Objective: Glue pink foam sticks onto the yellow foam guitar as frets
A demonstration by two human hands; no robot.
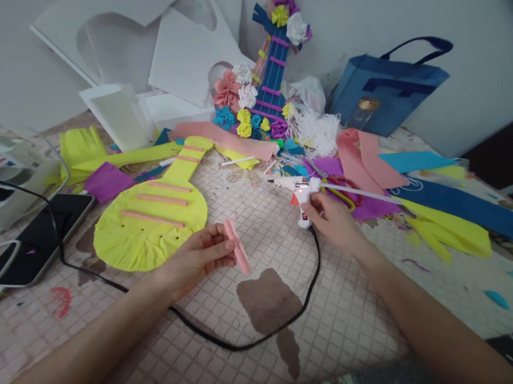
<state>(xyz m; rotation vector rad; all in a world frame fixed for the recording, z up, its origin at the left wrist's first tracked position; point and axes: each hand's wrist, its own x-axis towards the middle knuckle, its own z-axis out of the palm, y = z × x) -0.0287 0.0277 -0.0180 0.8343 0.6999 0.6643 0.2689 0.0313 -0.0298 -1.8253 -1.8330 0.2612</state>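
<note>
Between the thumb and fingers of my left hand (205, 254) is a short pink paper strip (238, 247), held upright above the table. My right hand (334, 216) is closed on the handle of a white hot glue gun (302, 195), whose nozzle points left and whose small light glows. A long glue stick (364, 192) sticks out of its back. Left of my left hand lies a yellow paper-covered guitar shape (148, 224), with several pink strips across its body and neck and small dark holes near its lower part.
A decorated blue guitar (275, 77) with paper flowers leans at the back wall. A black cord (238, 347) loops across the front. Scissors (345, 193) and paper scraps lie right, near a blue bag (388, 88). A phone (38, 240) and power strip (7, 185) are left.
</note>
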